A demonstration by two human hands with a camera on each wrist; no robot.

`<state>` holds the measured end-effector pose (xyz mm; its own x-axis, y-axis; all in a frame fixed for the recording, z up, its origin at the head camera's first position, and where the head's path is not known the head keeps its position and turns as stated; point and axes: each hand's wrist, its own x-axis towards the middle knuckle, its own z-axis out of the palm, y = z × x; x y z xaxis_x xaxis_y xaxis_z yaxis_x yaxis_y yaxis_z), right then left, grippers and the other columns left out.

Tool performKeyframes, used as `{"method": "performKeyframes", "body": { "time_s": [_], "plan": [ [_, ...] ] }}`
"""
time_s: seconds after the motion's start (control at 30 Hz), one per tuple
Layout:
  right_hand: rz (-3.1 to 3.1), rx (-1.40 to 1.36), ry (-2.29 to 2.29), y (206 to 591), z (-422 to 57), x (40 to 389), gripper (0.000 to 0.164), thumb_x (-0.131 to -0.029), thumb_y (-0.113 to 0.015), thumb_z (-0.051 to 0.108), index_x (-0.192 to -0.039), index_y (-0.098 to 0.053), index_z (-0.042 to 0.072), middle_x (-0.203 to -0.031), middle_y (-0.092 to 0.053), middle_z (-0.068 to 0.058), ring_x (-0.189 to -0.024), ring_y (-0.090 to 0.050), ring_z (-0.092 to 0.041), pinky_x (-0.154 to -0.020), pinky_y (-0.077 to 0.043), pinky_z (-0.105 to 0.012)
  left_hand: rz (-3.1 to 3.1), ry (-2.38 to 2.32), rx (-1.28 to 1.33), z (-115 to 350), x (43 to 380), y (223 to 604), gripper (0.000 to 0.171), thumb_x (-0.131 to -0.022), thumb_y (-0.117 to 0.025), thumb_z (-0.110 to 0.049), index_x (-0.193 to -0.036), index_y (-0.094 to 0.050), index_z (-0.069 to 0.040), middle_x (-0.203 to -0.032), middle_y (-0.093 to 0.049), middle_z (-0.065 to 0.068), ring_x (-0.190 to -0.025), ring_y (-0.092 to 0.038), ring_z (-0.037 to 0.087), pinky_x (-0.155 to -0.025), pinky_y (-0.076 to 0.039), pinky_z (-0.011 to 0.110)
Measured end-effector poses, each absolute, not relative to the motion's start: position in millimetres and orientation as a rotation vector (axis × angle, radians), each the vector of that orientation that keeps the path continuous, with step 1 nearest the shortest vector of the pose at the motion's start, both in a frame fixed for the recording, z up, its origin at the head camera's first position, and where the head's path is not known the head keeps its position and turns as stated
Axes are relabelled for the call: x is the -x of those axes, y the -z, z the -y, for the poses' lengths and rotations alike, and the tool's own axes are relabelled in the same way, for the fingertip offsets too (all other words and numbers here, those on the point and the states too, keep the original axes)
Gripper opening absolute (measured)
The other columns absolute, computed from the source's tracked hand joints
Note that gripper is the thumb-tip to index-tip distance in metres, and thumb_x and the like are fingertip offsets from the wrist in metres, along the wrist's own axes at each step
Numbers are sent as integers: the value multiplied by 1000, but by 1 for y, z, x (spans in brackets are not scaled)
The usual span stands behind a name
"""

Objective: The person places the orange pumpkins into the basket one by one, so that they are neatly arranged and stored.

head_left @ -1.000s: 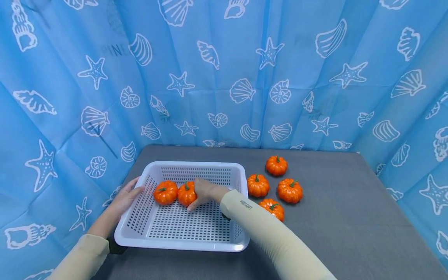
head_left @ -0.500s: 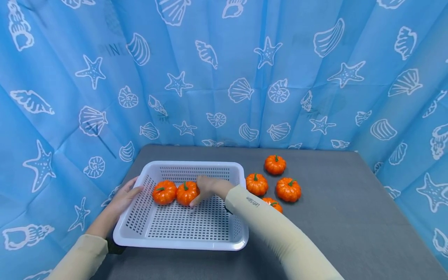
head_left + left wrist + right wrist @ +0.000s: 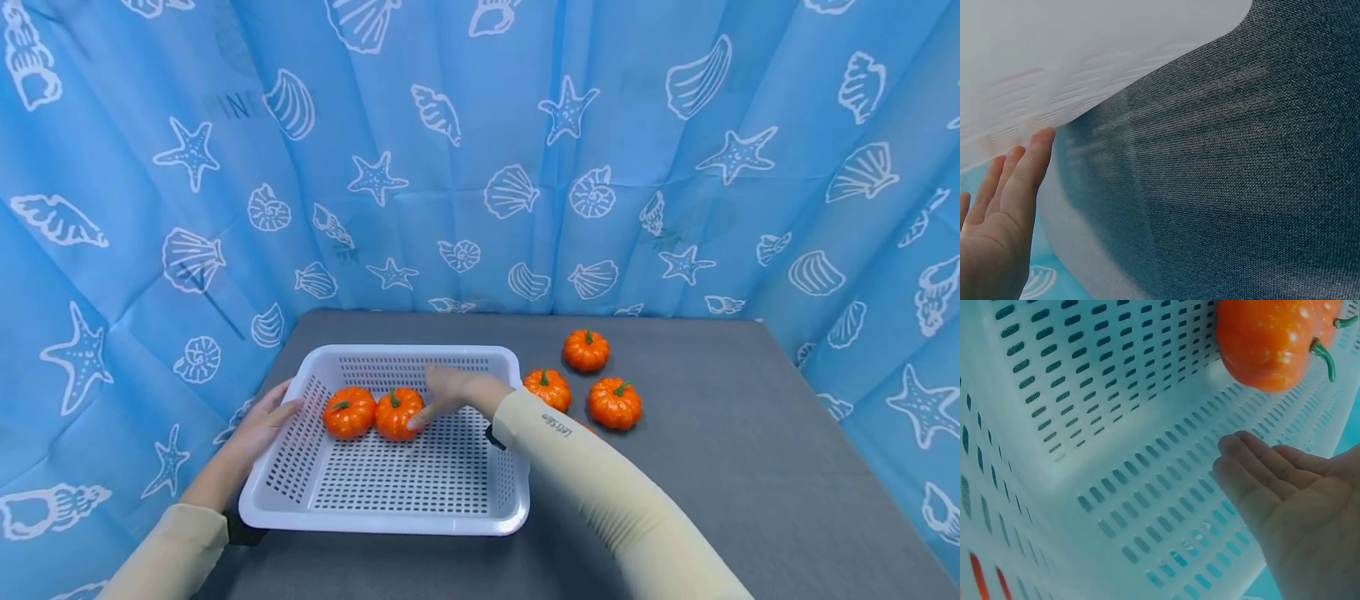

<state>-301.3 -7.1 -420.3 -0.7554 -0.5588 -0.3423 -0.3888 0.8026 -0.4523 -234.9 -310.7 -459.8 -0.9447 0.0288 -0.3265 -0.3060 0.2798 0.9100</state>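
Observation:
Two orange toy pumpkins, a left one (image 3: pixel 349 413) and a right one (image 3: pixel 395 416), sit side by side in a white perforated plastic basket (image 3: pixel 375 523). My right hand (image 3: pixel 444 390) is inside the basket, just right of the right pumpkin, its thumb overlapping that pumpkin in the head view. In the right wrist view, the right hand's fingers (image 3: pixel 1254 465) are extended with nothing in them, and a gap separates them from the pumpkin (image 3: pixel 1266 344). At the basket's left side, my left hand (image 3: pixel 258 429) rests against the rim; its straight fingers (image 3: pixel 1038 147) touch the outer wall.
Right of the basket on the grey table (image 3: pixel 735 433) lie several more pumpkins: a back one (image 3: pixel 587 350), a right one (image 3: pixel 615 404), one close to the rim (image 3: pixel 551 387), and one mostly hidden by my right sleeve (image 3: pixel 600 492). A blue shell-print curtain (image 3: pixel 480 167) surrounds the table.
My right hand has let go of the right pumpkin and drawn back to the right. That pumpkin stays in the basket. The left hand keeps its place at the rim.

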Motion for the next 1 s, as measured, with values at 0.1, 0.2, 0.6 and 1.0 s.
{"method": "performKeyframes", "body": {
  "time_s": [0.1, 0.2, 0.6, 1.0],
  "plan": [
    [-2507, 749, 522, 417, 6, 303, 87, -75, -75, 50, -142, -37, 9, -138, -50, -6, -118, -51, -16, -109, -38, -37, -2290, -1708, 243, 311, 235, 460, 73, -96, -45, -51, -153, -4, -31, -143, -37, 28, -99, -67, 32, -74, -57, 53],
    [-2491, 790, 544, 413, 4, 304, 85, -77, -73, 48, -143, -36, 8, -139, -50, -7, -122, -50, -17, -109, -38, -36, -2302, -1702, 235, 310, 235, 459, 73, -96, -44, -51, -153, -3, -30, -142, -37, 29, -100, -66, 33, -74, -57, 52],
    [-2533, 768, 607, 392, -13, 310, 94, -79, -70, 52, -146, -27, 2, -144, -43, -14, -129, -47, -25, -106, -42, -39, -2306, -1697, 242, 310, 236, 460, 74, -96, -45, -52, -153, -4, -30, -143, -37, 28, -101, -66, 33, -74, -57, 52],
    [-2567, 752, 798, 377, -55, 325, 87, -80, -69, 52, -144, -32, 5, -142, -46, -13, -130, -45, -27, -107, -41, -43, -2273, -1720, 238, 315, 239, 464, 71, -99, -43, -45, -153, -2, -28, -143, -35, 30, -100, -66, 35, -74, -56, 54]
  ]
}}
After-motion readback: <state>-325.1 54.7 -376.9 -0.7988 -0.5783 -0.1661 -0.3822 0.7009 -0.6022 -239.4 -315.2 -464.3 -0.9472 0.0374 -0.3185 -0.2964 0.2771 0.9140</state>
